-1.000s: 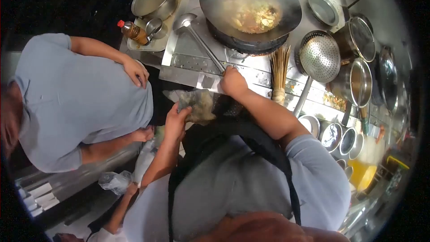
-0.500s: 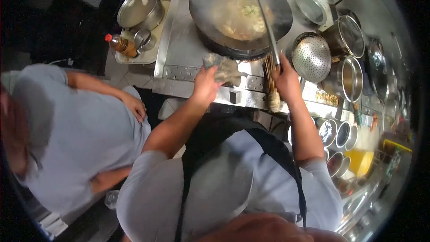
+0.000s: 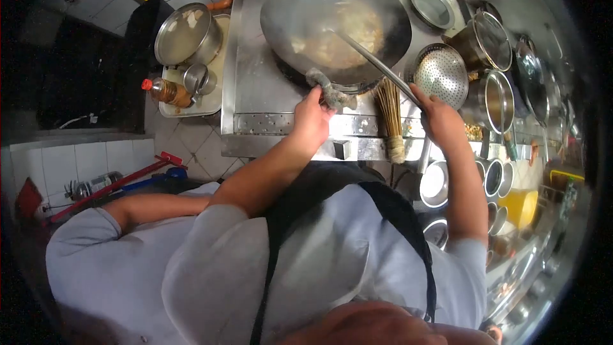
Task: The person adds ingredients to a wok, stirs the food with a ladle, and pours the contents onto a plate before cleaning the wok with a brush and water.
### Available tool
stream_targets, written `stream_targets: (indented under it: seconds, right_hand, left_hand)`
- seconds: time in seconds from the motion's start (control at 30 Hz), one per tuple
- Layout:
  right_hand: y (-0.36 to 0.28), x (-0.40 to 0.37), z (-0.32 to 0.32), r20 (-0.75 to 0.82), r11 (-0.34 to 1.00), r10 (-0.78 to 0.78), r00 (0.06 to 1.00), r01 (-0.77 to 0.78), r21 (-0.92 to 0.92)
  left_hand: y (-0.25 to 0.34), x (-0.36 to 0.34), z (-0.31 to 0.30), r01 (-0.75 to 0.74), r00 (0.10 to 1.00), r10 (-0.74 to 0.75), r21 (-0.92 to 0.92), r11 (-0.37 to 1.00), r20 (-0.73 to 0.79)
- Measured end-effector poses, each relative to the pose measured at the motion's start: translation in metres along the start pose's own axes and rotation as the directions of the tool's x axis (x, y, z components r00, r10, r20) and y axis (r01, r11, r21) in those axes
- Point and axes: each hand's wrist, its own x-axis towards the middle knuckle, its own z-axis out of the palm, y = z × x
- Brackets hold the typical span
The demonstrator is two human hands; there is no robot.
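Observation:
A large dark wok sits on the steel stove, with steaming food in brownish liquid. My left hand is closed on a grey rag, which it presses to the wok's near rim. My right hand is wrapped round the handle of a long metal ladle. The ladle's head lies down in the food, hidden by liquid and steam. Between my hands, a bamboo brush rests on the stove's front edge, beside a perforated strainer.
At left, a tray holds a pot, a small metal cup and an oil bottle. Pots and bowls stand at right. A co-worker in a light shirt is close at my left.
The rag and my left hand have come to the wok's rim. My right hand has moved right and the ladle has gone down into the food. The co-worker has shifted nearer, behind my left arm.

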Motion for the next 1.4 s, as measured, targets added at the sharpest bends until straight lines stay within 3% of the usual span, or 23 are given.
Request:
stream_targets:
  seconds: [0.13, 0.2, 0.23, 0.3, 0.4, 0.43, 0.47, 0.53, 0.6, 0.63, 0.67, 0.73, 0.77, 0.87, 0.93, 1.07, 1.13, 1.17, 1.23, 1.27, 1.33, 1.37, 1.4]
  right_hand:
    - [0.028, -0.048, -0.018, -0.041, 0.979, 0.028, 0.999, -0.035, -0.199]
    - [0.035, -0.074, -0.032, -0.04, 0.993, 0.082, 0.996, -0.085, -0.078]
    - [0.047, -0.086, -0.037, -0.002, 0.992, 0.103, 0.995, -0.103, 0.075]
    - [0.06, -0.101, -0.052, 0.089, 0.921, 0.128, 0.988, -0.152, 0.359]
    - [0.075, -0.096, -0.04, 0.102, 0.969, 0.039, 0.994, -0.063, 0.24]
    - [0.067, -0.086, -0.039, 0.111, 0.952, 0.012, 0.994, -0.045, 0.303]
    - [0.065, -0.074, -0.029, 0.116, 0.951, 0.005, 0.993, -0.04, 0.307]
    - [0.063, -0.046, 0.008, 0.004, 0.96, -0.011, 1.0, 0.01, 0.278]
    - [0.056, -0.025, 0.046, -0.097, 0.959, 0.008, 0.995, 0.02, 0.284]
    - [0.036, -0.02, 0.038, 0.051, 0.945, 0.08, 0.995, -0.092, 0.313]
    - [0.029, -0.016, 0.042, -0.003, 0.934, 0.047, 0.999, -0.042, 0.356]
    - [0.036, -0.004, 0.051, 0.047, 0.809, 0.052, 0.998, -0.069, 0.584]
    - [0.036, 0.001, 0.055, 0.049, 0.808, 0.052, 0.997, -0.071, 0.585]
    - [0.03, 0.011, 0.058, -0.028, 0.84, 0.051, 0.998, -0.028, 0.542]
    - [0.02, 0.011, 0.056, -0.067, 0.819, 0.073, 0.995, -0.021, 0.574]
    - [0.011, 0.01, 0.06, -0.209, 0.759, 0.155, 0.966, 0.02, 0.651]
    - [0.017, 0.028, 0.063, -0.149, 0.799, 0.197, 0.969, -0.071, 0.597]
    - [0.018, 0.037, 0.062, -0.159, 0.822, 0.209, 0.965, -0.086, 0.564]
    - [0.017, 0.054, 0.057, -0.173, 0.84, 0.215, 0.961, -0.092, 0.535]
    - [0.019, 0.053, 0.058, -0.17, 0.839, 0.223, 0.96, -0.1, 0.536]
    - [0.015, 0.053, 0.049, -0.183, 0.914, 0.083, 0.98, -0.001, 0.407]
    - [0.015, 0.043, 0.039, -0.052, 0.885, 0.096, 0.994, -0.061, 0.462]
    - [0.016, 0.031, 0.029, -0.049, 0.883, 0.1, 0.994, -0.066, 0.465]
  left_hand:
    - [-0.005, 0.007, 0.018, -0.017, 0.997, 0.017, -0.007, 1.0, -0.08]
    - [-0.01, 0.011, 0.019, 0.01, 0.999, -0.012, -0.031, 0.999, -0.05]
    - [-0.011, 0.011, 0.023, 0.001, 0.999, -0.003, -0.039, 0.999, -0.054]
    - [-0.01, 0.011, 0.031, 0.202, 0.979, -0.203, -0.065, 0.977, -0.023]
    - [-0.004, 0.001, 0.059, 0.164, 0.985, -0.169, -0.117, 0.979, -0.029]
    - [-0.006, 0.006, 0.058, 0.147, 0.972, -0.154, -0.056, 0.988, -0.177]
    - [-0.007, 0.01, 0.053, 0.143, 0.971, -0.151, -0.057, 0.988, -0.185]
    - [-0.006, 0.014, 0.043, 0.139, 0.975, -0.104, 0.175, 0.975, -0.197]
    - [-0.004, 0.013, 0.044, 0.136, 0.97, -0.084, 0.222, 0.965, -0.228]
    - [-0.001, 0.01, 0.046, 0.14, 0.965, -0.069, 0.271, 0.952, -0.255]
    - [0.002, 0.006, 0.047, 0.133, 0.962, -0.06, 0.269, 0.954, -0.265]
    - [0.006, -0.003, 0.055, 0.135, 0.963, -0.059, 0.279, 0.951, -0.264]
    - [0.006, -0.005, 0.054, 0.137, 0.962, -0.06, 0.279, 0.95, -0.267]
    - [0.017, -0.008, 0.046, 0.229, 0.955, -0.164, 0.264, 0.937, -0.247]
    - [0.017, -0.006, 0.032, 0.256, 0.966, -0.236, 0.226, 0.94, -0.109]
    - [0.003, -0.023, 0.021, 0.129, 0.991, -0.136, 0.239, 0.962, 0.009]
    - [-0.005, -0.034, 0.04, 0.042, 0.997, -0.04, 0.025, 0.999, -0.059]
    - [-0.004, -0.033, 0.04, 0.045, 0.997, -0.044, 0.024, 0.999, -0.057]
    - [0.001, -0.023, 0.04, 0.172, 0.982, -0.165, -0.086, 0.981, 0.088]
    - [-0.001, -0.022, 0.039, 0.181, 0.981, -0.173, -0.083, 0.98, 0.088]
    - [-0.004, -0.016, 0.037, 0.078, 0.985, -0.074, -0.022, 0.997, 0.154]
    - [-0.003, -0.012, 0.036, 0.078, 0.985, -0.074, -0.019, 0.997, 0.156]
    - [-0.005, -0.006, 0.032, 0.058, 0.987, -0.055, -0.017, 0.998, 0.149]
